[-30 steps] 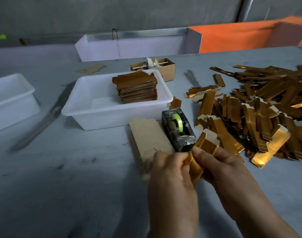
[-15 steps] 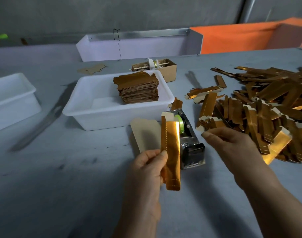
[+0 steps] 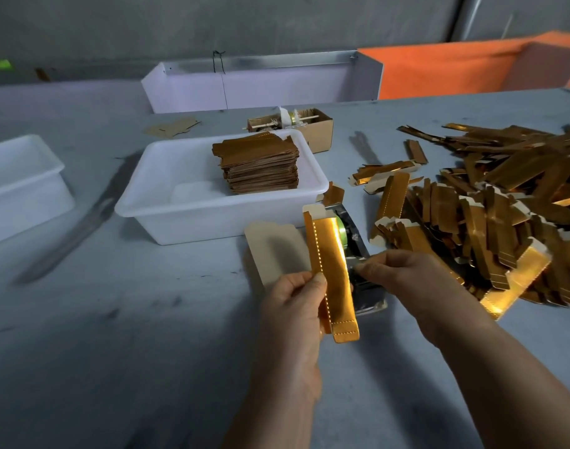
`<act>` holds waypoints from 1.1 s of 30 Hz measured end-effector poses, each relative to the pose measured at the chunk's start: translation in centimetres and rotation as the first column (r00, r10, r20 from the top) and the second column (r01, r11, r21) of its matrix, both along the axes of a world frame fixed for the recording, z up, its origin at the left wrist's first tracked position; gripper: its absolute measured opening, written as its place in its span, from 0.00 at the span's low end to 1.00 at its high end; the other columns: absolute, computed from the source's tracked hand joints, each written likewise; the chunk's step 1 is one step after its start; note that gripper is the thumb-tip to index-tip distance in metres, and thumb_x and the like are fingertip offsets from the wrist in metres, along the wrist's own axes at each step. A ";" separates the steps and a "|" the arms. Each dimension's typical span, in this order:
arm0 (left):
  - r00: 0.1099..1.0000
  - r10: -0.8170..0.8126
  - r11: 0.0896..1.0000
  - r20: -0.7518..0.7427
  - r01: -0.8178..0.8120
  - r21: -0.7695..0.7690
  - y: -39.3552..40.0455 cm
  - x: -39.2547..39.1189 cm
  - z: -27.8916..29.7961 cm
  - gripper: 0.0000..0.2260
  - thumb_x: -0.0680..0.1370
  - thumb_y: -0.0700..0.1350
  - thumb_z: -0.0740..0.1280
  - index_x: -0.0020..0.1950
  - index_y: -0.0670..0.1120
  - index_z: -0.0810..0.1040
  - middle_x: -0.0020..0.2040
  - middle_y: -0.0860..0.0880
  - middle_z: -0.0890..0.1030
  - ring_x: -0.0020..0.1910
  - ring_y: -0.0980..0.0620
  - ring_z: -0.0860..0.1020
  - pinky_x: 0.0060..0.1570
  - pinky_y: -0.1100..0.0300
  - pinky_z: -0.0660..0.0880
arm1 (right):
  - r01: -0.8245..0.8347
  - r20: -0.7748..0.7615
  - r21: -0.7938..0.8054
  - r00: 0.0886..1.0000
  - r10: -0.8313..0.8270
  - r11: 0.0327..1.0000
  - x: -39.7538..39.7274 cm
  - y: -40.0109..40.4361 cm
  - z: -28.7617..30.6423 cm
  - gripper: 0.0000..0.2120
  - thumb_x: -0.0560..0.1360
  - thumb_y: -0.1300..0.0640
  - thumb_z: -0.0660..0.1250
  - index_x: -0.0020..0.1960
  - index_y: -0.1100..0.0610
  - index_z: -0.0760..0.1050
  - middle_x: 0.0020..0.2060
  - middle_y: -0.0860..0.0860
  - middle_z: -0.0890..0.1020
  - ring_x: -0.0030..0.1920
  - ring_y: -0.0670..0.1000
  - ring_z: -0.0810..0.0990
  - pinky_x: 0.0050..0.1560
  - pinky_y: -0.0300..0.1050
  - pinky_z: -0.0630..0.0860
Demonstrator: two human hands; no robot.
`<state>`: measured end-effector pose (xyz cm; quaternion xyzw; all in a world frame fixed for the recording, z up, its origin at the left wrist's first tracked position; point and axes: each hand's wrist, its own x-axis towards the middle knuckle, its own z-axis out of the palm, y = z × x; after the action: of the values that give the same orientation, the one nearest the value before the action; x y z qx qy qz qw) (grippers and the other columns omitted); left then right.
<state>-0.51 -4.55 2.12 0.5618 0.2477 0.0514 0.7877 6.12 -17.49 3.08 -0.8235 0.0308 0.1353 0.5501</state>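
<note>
Risk at the tape holder while the left hand held up a gold box

The tape could tear crooked or stick to itself if the right hand (image 3: 406, 273) pulled sideways at the tape holder (image 3: 353, 244). The folded gold box (image 3: 332, 273) could spring open, because the left hand (image 3: 293, 306) pinched only its lower edge. The box stood upright above the desk (image 3: 147, 319), just beside the right hand. That hand's fingertips were pressed together at the cutter; whether they held tape, I could not tell.

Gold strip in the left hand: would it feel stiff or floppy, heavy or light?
Probably fairly stiff: the gold strip stands straight though the left hand pinches only one edge. Likely very light, being thin folded card. Its shiny face may be a little slippery.
</note>
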 end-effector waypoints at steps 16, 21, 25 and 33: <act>0.998 -0.058 0.989 0.002 0.057 0.133 -1.0 0.5 -0.4 0.05 0.79 0.45 0.66 0.50 0.46 0.81 0.44 0.46 0.85 0.46 0.48 0.83 0.50 0.48 0.80 | 0.151 0.223 -0.077 0.966 -0.130 0.986 -2.6 0.0 -0.4 0.07 0.74 0.55 0.68 0.37 0.54 0.78 0.66 0.47 0.72 0.68 0.50 0.67 0.57 0.46 0.64; 0.999 -0.050 0.987 0.014 0.047 0.157 -1.2 0.7 -0.1 0.04 0.78 0.45 0.68 0.48 0.48 0.81 0.42 0.49 0.84 0.41 0.51 0.82 0.40 0.58 0.77 | 0.144 0.324 -0.242 0.944 -0.060 0.959 -3.1 0.2 -0.8 0.06 0.74 0.55 0.67 0.38 0.53 0.77 0.66 0.47 0.70 0.57 0.40 0.64 0.38 0.25 0.60; 0.997 -0.074 0.982 0.034 0.067 0.179 -1.4 0.8 0.1 0.03 0.77 0.45 0.68 0.47 0.47 0.81 0.41 0.50 0.84 0.42 0.50 0.82 0.41 0.57 0.77 | 0.156 0.370 -0.198 0.926 -0.073 0.968 -3.6 0.4 -1.4 0.09 0.74 0.57 0.68 0.36 0.49 0.74 0.65 0.47 0.70 0.56 0.41 0.66 0.41 0.26 0.63; 0.995 -0.096 0.948 0.031 0.081 0.307 -1.7 0.7 0.3 0.04 0.78 0.46 0.66 0.50 0.49 0.80 0.46 0.50 0.84 0.46 0.51 0.82 0.48 0.54 0.79 | 0.158 0.388 -0.134 0.917 -0.094 0.978 -3.9 0.7 -2.2 0.08 0.74 0.57 0.67 0.37 0.49 0.75 0.63 0.47 0.71 0.55 0.41 0.68 0.44 0.29 0.65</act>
<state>0.23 -6.20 2.38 0.6858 0.1933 0.0664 0.6985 2.17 -16.80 0.85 -0.8724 -0.0122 -0.0653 0.4842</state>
